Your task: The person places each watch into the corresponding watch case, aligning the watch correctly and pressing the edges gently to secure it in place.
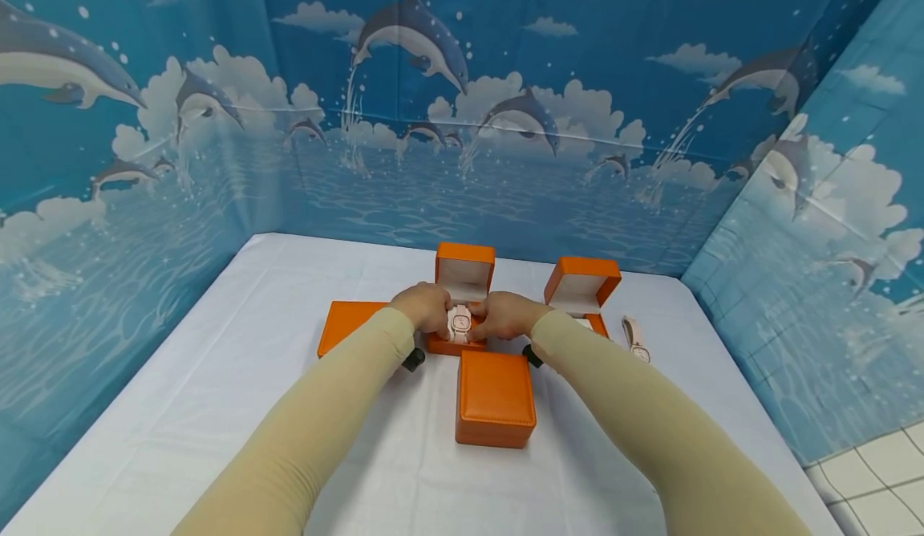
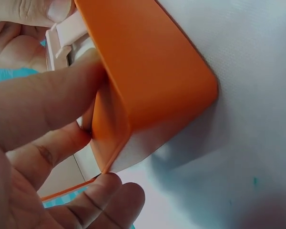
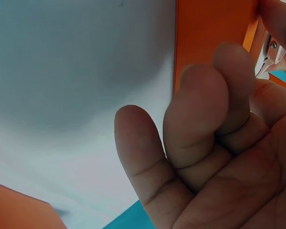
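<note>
A pale pink watch (image 1: 459, 324) with a squarish face sits in an orange watch box (image 1: 449, 349), its lid raised at the back. On the watch's left side, my left hand (image 1: 422, 307) holds it with fingers inside the box. From the right, my right hand (image 1: 507, 315) pinches at the strap. The left wrist view shows the left fingers dipping past the box wall (image 2: 148, 62) beside the watch (image 2: 71, 29), other fingers outside. In the right wrist view, several fingers of the right hand (image 3: 219, 152) stay outside the box, partly bent.
A closed orange box (image 1: 496, 398) stands in front. Another orange box (image 1: 350, 321) lies left, partly behind the left sleeve. To the right, a second open box (image 1: 583, 277) holds something white, and a pale pink watch (image 1: 635, 340) lies beside it. Dolphin-printed curtains (image 1: 462, 159) surround the white table (image 1: 274, 279).
</note>
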Motion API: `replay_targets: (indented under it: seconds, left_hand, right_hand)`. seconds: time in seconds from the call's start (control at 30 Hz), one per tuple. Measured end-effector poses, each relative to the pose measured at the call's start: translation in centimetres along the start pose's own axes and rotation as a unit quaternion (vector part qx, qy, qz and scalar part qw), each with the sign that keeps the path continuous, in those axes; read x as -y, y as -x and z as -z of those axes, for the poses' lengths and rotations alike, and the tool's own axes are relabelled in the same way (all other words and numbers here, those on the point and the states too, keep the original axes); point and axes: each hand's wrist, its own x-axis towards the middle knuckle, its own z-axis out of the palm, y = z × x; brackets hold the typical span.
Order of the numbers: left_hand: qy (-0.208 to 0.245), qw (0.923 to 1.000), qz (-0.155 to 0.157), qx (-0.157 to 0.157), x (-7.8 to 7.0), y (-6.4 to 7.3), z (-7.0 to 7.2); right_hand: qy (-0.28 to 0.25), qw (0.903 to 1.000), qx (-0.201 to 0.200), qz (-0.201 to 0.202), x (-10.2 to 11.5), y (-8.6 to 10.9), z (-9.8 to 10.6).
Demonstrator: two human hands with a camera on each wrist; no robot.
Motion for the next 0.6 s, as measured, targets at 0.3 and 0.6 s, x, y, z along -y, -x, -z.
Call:
replay_targets:
  seconds: [0.3, 0.6]
  left_hand:
    - [-0.047, 0.9989, -0.005, 0.008, -0.39, -0.14, 0.14]
    - [-0.068, 0.9975, -0.013, 0.011, -0.25, -0.24, 0.23]
  right_hand:
    - [0.077, 0.9967, -0.014, 0.020, 0.06, -0.05, 0.25]
    - [0.087, 0.9957, -0.022, 0.022, 0.31, 0.28, 0.14]
